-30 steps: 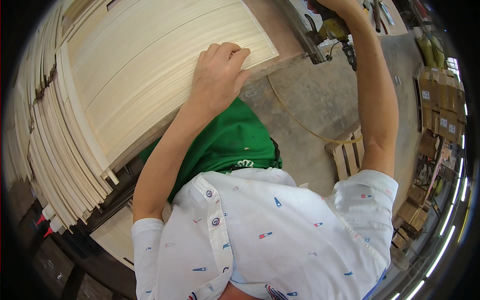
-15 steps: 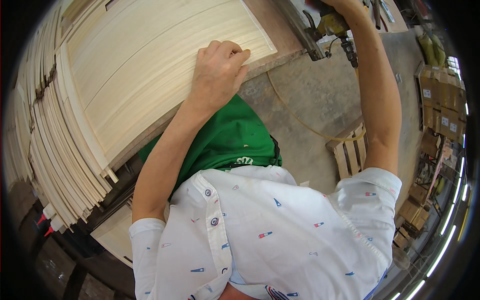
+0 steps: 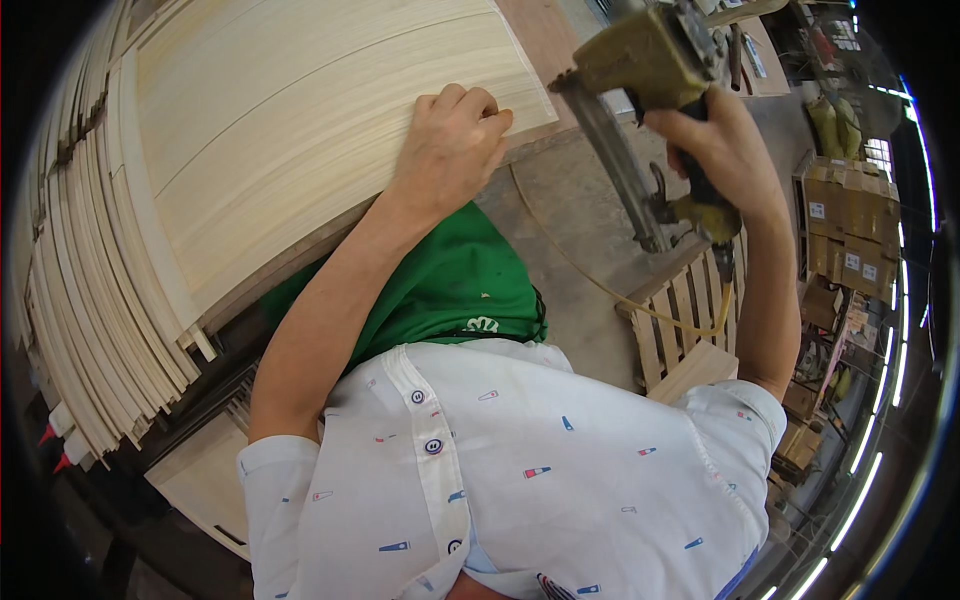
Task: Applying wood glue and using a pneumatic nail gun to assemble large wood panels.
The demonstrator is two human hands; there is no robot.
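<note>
My right hand [image 3: 725, 150] grips the dark handle of a worn olive-yellow pneumatic nail gun [image 3: 640, 60], held raised to the right of the bench. Its long magazine slants down, and a yellow air hose [image 3: 610, 292] hangs from the handle's base. My left hand [image 3: 455, 140] rests, fingers curled, on a pale wooden panel [image 3: 300, 150] near its right corner. Whatever those fingers pinch, if anything, is hidden. A thin light strip [image 3: 522, 45] runs along the panel's right end. The nail gun is apart from the panel.
Many thin wooden strips [image 3: 100, 300] are stacked at the panel's left, with red-tipped white bottles [image 3: 65, 440] below them. A slatted wooden pallet [image 3: 665, 320] lies on the floor at right. Cardboard boxes [image 3: 850, 225] stand farther right. Tools lie on another table [image 3: 765, 75] at the back.
My right hand has drawn the nail gun from the top edge down and nearer, so it now shows almost whole. My left hand remains on the panel, with only a slight shift in view.
</note>
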